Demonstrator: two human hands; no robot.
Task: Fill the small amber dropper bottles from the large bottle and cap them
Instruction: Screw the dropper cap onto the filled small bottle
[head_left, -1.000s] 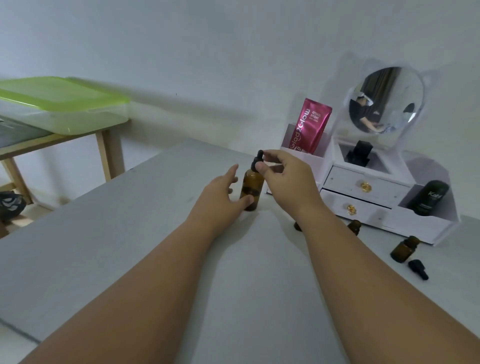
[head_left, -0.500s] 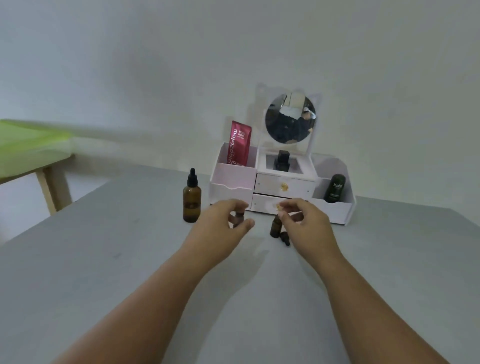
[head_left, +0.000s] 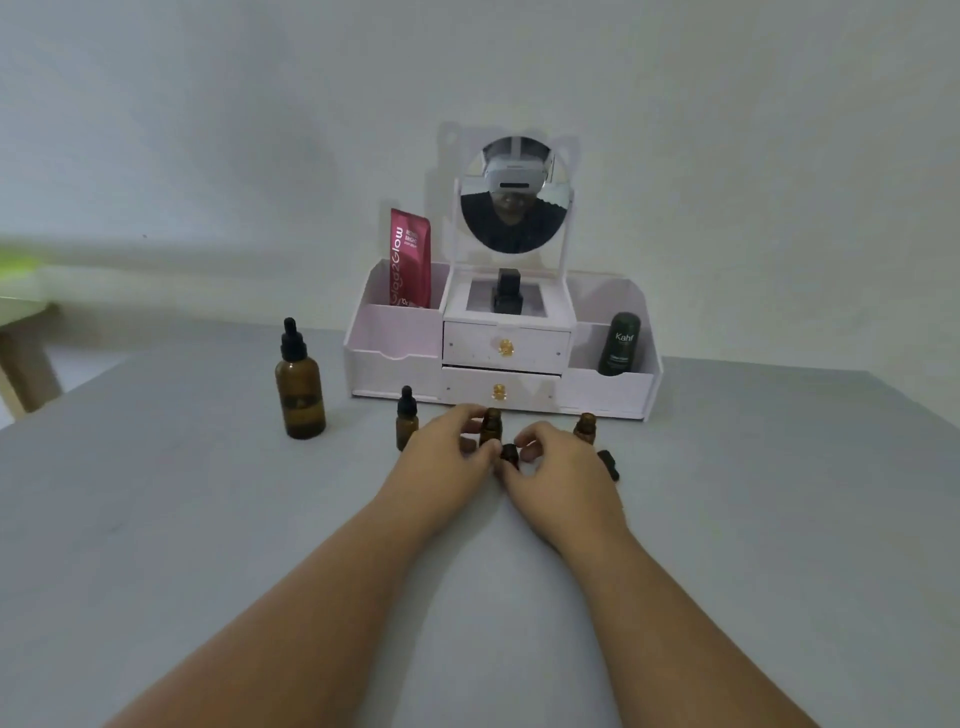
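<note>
While both hands meet at frame centre on grey bench (head_left: 208, 519): left hand (head_left: 447, 460), fingers curled round small uncapped amber glass bottle (head_left: 491, 425); right hand (head_left: 563, 470), fingers curled, tips at small black dropper cap (head_left: 509, 454) just below it, grip cannot be told. Capped small amber bottle (head_left: 406, 423) left of hands; second uncapped small bottle (head_left: 585, 427) and loose black cap (head_left: 609, 464) right. Large amber dropper bottle (head_left: 300, 387) upright, capped, centre left. White drawer organiser with round mirror (head_left: 395, 358) behind.
</note>
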